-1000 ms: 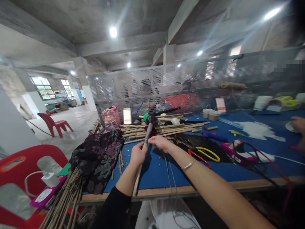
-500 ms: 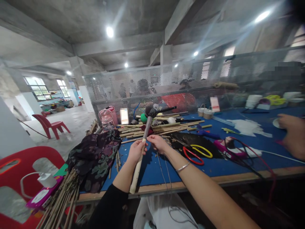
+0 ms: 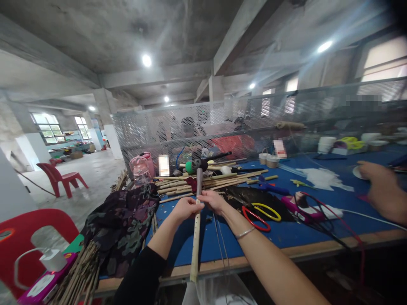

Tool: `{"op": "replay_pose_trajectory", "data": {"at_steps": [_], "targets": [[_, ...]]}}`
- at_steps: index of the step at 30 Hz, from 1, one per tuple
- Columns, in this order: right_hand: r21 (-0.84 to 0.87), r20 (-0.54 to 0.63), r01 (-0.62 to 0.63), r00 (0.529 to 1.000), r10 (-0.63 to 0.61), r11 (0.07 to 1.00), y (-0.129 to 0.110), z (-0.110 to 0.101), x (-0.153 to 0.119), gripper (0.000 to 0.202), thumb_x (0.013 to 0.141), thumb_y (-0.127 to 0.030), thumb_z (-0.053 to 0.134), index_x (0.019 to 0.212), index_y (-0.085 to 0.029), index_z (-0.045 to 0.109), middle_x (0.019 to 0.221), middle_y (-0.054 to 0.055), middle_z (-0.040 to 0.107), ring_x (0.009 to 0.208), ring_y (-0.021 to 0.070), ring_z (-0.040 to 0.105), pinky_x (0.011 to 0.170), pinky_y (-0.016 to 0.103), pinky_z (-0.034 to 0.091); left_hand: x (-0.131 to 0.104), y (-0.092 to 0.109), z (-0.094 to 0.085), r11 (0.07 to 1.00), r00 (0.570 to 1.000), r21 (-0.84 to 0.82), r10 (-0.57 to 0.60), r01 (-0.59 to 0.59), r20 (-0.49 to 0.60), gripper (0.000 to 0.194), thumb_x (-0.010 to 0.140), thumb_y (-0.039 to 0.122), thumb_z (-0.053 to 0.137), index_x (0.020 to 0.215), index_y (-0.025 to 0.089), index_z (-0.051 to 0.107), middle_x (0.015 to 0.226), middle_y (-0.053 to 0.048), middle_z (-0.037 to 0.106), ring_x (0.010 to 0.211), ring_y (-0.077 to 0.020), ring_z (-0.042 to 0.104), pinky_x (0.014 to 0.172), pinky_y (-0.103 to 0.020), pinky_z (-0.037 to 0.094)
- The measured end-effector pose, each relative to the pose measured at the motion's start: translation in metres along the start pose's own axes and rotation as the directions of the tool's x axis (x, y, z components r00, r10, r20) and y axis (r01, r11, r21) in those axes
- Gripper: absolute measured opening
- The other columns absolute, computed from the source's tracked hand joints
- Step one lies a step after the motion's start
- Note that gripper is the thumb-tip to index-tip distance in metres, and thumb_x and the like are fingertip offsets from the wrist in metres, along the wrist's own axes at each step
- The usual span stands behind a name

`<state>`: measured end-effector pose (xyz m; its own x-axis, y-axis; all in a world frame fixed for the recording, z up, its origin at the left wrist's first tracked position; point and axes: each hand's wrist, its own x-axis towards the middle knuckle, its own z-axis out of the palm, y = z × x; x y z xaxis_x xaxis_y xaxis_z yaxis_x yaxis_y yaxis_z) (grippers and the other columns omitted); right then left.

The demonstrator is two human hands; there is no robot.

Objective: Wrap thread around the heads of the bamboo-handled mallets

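A pale bamboo stick (image 3: 195, 245) with small dark spots slants away from me over the table's front edge. Grey wrapping (image 3: 199, 182) covers its upper part, close to a dark rounded bundle whose join with the stick I cannot make out. My left hand (image 3: 186, 210) is closed on the stick just below the wrapping, thumb and fingertips pinched across it. Against the wrapping's lower end, my right hand (image 3: 212, 201) is closed in a pinch. Thin grey cord (image 3: 220, 237) hangs in two strands from beneath the right hand down over the edge.
Scissors (image 3: 266, 212) with red and yellow handles lie right of my hands. Bamboo sticks (image 3: 235, 181) lie behind. Patterned dark cloth (image 3: 122, 228) and a twig bundle (image 3: 78, 273) are at left. Purple power strip (image 3: 302, 209) with cables and another person's hand (image 3: 378, 182) are at right.
The view has tilted and shifted slightly. The bamboo stick stands more upright in view. My left hand's fingertips have moved across the stick, nearer my right hand.
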<state>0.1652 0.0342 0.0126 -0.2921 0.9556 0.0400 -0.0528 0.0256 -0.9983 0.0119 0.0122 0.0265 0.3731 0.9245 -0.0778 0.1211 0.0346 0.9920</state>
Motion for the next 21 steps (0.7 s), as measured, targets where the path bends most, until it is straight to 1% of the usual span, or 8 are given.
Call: {"op": "replay_pose_trajectory", "data": {"at_steps": [2,5,7,9,13,17,19,21], "targets": [[0.043,0.014,-0.024,1.0,0.024,0.999,-0.002,0.002,-0.001,0.036,0.061,-0.044,0.068,0.067,-0.015,0.047,0.038,-0.012,0.031,0.029,0.0012,0.018,0.031,0.019,0.006,0.002,-0.001,-0.002,0.997,0.998,-0.077,0.018,-0.013,0.062,0.04,0.05,0.039,0.078,0.059,0.012,0.05,0.048,0.004,0.047,0.041,-0.0042,0.04,0.046,-0.02,0.034],[0.141,0.176,-0.096,0.982,0.071,0.985,-0.006,0.005,-0.005,0.036,0.063,-0.044,0.068,0.074,-0.014,0.05,0.04,-0.012,0.03,0.03,0.0007,0.016,0.032,0.017,0.007,0.0,-0.009,-0.006,0.955,0.967,-0.293,0.044,0.033,0.252,0.035,0.056,0.035,0.077,0.072,0.01,0.057,0.064,-0.004,0.058,0.055,-0.0088,0.054,0.058,-0.022,0.041],[0.178,0.263,-0.112,0.963,0.062,0.978,-0.006,0.007,-0.007,0.036,0.063,-0.043,0.068,0.076,-0.014,0.051,0.043,-0.01,0.036,0.031,0.001,0.023,0.032,0.016,0.011,-0.003,-0.014,-0.01,0.933,0.937,-0.348,0.038,0.091,0.347,0.035,0.059,0.03,0.075,0.083,0.01,0.06,0.078,-0.009,0.062,0.068,-0.0134,0.059,0.063,-0.023,0.043],[0.174,0.265,-0.077,0.964,0.029,0.982,-0.005,0.009,-0.006,0.035,0.062,-0.041,0.069,0.074,-0.013,0.052,0.047,-0.007,0.043,0.034,0.0022,0.033,0.033,0.016,0.017,-0.006,-0.017,-0.013,0.928,0.924,-0.348,0.008,0.136,0.382,0.035,0.061,0.028,0.073,0.087,0.01,0.06,0.081,-0.01,0.062,0.074,-0.0159,0.061,0.065,-0.024,0.044],[0.026,0.127,-0.014,0.992,0.01,1.0,0.003,0.011,-0.003,0.033,0.063,-0.041,0.068,0.065,-0.012,0.051,0.042,-0.008,0.039,0.032,0.0015,0.026,0.032,0.018,0.013,-0.006,-0.02,-0.01,0.955,0.967,-0.273,-0.048,0.118,0.252,0.032,0.062,0.035,0.073,0.075,0.012,0.056,0.055,0.002,0.051,0.052,-0.0087,0.053,0.054,-0.022,0.042],[-0.027,0.005,-0.002,1.0,0.002,1.0,0.008,0.007,0.001,0.034,0.065,-0.043,0.066,0.063,-0.016,0.046,0.036,-0.011,0.029,0.029,0.0019,0.019,0.031,0.019,0.008,-0.002,-0.022,-0.006,0.981,0.996,-0.189,-0.02,0.036,0.085,0.04,0.052,0.038,0.078,0.064,0.012,0.05,0.05,0.006,0.044,0.042,-0.0042,0.043,0.047,-0.02,0.036],[0.015,0.048,0.002,0.999,-0.003,1.0,0.008,0.005,0.001,0.034,0.065,-0.044,0.066,0.066,-0.016,0.047,0.037,-0.012,0.028,0.029,0.0022,0.018,0.03,0.019,0.009,-0.002,-0.021,-0.007,0.978,0.996,-0.211,0.009,0.01,0.092,0.04,0.052,0.038,0.078,0.065,0.012,0.05,0.052,0.004,0.048,0.044,-0.0057,0.047,0.05,-0.021,0.038],[0.097,0.156,-0.008,0.988,-0.007,0.995,0.006,0.003,-0.001,0.033,0.066,-0.044,0.065,0.074,-0.015,0.05,0.038,-0.013,0.027,0.03,0.0021,0.015,0.031,0.018,0.008,-0.005,-0.019,-0.01,0.965,0.986,-0.262,0.033,0.011,0.162,0.039,0.054,0.038,0.077,0.07,0.011,0.053,0.06,-0.001,0.055,0.052,-0.0092,0.053,0.055,-0.023,0.041]]}}
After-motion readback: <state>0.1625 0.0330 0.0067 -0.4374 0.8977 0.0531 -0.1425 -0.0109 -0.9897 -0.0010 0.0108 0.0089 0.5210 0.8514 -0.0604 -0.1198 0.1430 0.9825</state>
